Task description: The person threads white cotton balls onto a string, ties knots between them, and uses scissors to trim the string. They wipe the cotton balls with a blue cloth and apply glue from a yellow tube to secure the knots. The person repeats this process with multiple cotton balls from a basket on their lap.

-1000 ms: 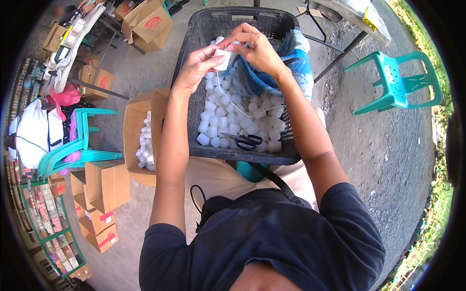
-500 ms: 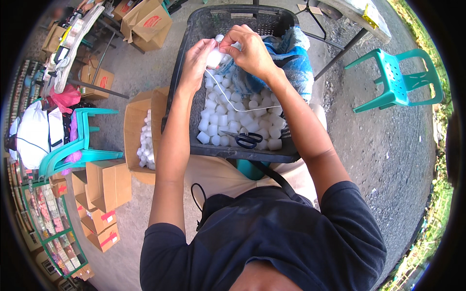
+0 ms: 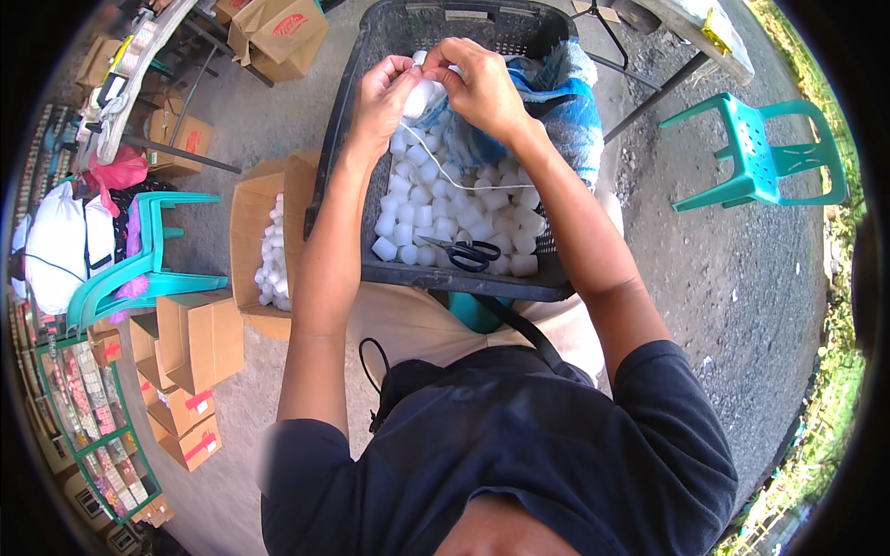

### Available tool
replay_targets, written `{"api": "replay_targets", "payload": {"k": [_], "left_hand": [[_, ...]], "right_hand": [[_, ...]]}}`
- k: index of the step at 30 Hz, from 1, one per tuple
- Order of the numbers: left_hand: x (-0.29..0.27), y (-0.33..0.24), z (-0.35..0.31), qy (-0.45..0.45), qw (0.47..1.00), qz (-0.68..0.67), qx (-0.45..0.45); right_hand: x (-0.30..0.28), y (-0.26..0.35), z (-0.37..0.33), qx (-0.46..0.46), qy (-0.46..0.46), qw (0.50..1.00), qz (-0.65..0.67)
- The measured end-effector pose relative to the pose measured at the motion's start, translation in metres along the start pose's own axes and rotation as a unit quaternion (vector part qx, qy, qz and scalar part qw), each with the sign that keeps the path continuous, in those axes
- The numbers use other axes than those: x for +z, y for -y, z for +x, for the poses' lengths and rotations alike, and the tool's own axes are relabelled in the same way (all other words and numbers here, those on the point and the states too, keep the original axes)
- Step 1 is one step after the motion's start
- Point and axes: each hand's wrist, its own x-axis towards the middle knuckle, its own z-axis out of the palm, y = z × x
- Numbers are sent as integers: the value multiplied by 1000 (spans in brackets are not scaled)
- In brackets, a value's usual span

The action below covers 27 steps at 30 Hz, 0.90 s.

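Observation:
My left hand (image 3: 382, 100) and my right hand (image 3: 480, 93) meet over the far half of a black plastic basket (image 3: 445, 276), fingertips pinched together. Between and just below them is a rounded white piece (image 3: 422, 98), with a smaller white bit showing above the fingertips. From near my left hand a white cord (image 3: 438, 169) droops and runs right, toward my right forearm. Many short white cylinders (image 3: 436, 208) fill the basket. On top of them, at the near side, lie scissors with dark handles (image 3: 473, 255). Exactly what each fingertip grips is hidden.
A blue and white cloth (image 3: 567, 116) drapes over the basket's right side. Left of it stands a cardboard box (image 3: 255, 199) holding more white pieces. Green plastic chairs (image 3: 788, 153) stand on both sides. Tables and stacked cartons (image 3: 199, 343) are farther out.
Both hands have shifted slightly upward in view, still pinched together around the white piece. The basket and surroundings have shifted a little as the view moved.

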Motion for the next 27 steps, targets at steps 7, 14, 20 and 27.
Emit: {"api": "replay_targets", "payload": {"k": [7, 14, 20, 27], "left_hand": [[9, 2, 2, -17, 985, 104, 139], [4, 8, 6, -39, 981, 88, 168], [6, 5, 4, -33, 981, 54, 182], [9, 0, 4, -46, 977, 73, 194]], "right_hand": [[11, -6, -4, 169, -66, 970, 161], [15, -6, -5, 141, -43, 978, 148], [8, -13, -3, 49, 23, 997, 63], [15, -18, -5, 168, 37, 965, 199]]}}
